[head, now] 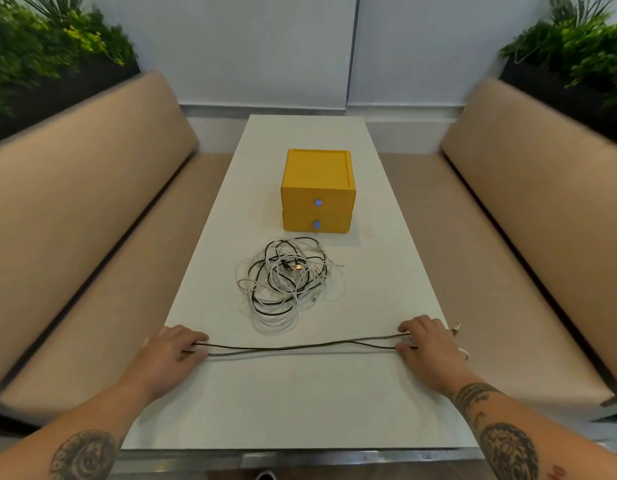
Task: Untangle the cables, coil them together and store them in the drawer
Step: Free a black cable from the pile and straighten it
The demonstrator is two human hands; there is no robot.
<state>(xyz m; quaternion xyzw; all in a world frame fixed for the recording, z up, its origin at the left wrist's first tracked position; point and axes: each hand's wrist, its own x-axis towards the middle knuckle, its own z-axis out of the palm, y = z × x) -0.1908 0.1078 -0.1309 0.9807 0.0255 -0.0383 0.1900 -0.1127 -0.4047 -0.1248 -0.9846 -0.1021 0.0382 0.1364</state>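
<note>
From the head camera, a long white table (300, 403) runs away from the person, between two beige benches (92, 216) on the left and right sides. Green plants (47, 46) stand behind the benches in both far corners.

At the near end of the table, both hands rest on the surface, well apart from each other. A dark cable (300, 347) is stretched between them in a doubled line, with two strands that cross near the middle. The left hand (173, 355) lies palm down on the left part of this cable, and its fingers close around the strands, so the grip is closed on the dark cable. The right hand (428, 348) lies on the right part, where thumb and fingers pinch the two strands, so this grip is closed on the same cable too. Just beside the right hand, at the table edge, a small connector end (456, 327) sticks up; I cannot tell to which cable it belongs.

Farther on the table, near its middle, lies a tangled pile of cables (286, 282), white and black loops mixed together. It does not touch the stretched cable.

Just beyond the pile stands a yellow drawer box (317, 178) with two drawers, one above the other, each with a small blue handle (318, 202). Both drawers are shut.
</note>
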